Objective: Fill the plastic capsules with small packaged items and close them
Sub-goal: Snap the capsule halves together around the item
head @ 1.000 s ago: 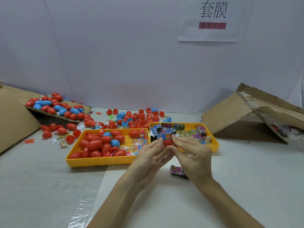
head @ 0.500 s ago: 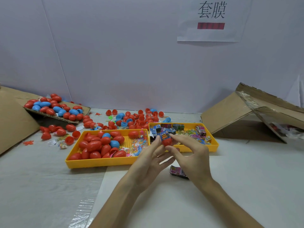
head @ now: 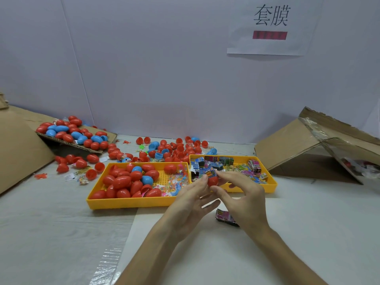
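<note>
A red capsule half (head: 212, 180) sits between the fingertips of my left hand (head: 190, 200) and my right hand (head: 241, 199), in front of the two yellow trays. A small blue packet (head: 208, 171) sticks out of its top, with my right fingers on it. The left yellow tray (head: 131, 203) holds several red and blue capsules and small clear bags. The right yellow tray (head: 271, 184) holds several small colourful packets. Another pink packet (head: 224, 217) lies on the table under my right hand.
Loose red and blue capsule halves (head: 170, 148) lie scattered behind the trays. More capsules rest on a cardboard flap (head: 71, 133) at the back left. An open cardboard box (head: 320, 149) lies at the right. A white wall stands close behind.
Both hands have shifted slightly while holding the capsule half. The blue packet has sunk a little deeper into it, and my right fingers have spread more.
</note>
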Demonstrator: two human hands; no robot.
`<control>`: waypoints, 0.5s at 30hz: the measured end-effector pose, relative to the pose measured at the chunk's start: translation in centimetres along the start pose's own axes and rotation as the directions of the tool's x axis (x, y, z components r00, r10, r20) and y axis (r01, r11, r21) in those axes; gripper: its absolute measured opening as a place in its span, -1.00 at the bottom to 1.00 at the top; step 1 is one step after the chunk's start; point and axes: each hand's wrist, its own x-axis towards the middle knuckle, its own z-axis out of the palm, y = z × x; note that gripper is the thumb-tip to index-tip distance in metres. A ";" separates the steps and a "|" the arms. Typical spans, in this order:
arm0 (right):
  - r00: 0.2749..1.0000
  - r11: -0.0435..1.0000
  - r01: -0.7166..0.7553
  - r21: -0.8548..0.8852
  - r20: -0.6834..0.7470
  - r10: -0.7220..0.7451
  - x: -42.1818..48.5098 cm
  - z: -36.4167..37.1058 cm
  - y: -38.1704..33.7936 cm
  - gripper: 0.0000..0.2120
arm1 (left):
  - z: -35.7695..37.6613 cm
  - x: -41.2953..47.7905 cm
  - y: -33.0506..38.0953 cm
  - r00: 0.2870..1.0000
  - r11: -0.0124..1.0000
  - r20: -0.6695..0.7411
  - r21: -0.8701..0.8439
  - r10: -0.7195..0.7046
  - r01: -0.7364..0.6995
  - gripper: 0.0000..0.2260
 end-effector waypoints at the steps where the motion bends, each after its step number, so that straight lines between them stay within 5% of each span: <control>1: 1.000 1.000 0.005 -0.016 -0.014 -0.005 0.0 0.0 0.0 -0.67 | 0.0 0.0 -0.1 1.000 1.000 0.003 -0.002 -0.002 0.002 -0.73; 15: 0.997 0.998 0.018 -0.060 -0.068 -0.022 0.1 -0.3 0.2 -0.70 | 0.5 0.2 -0.4 1.000 1.000 -0.016 -0.005 -0.020 0.020 -0.66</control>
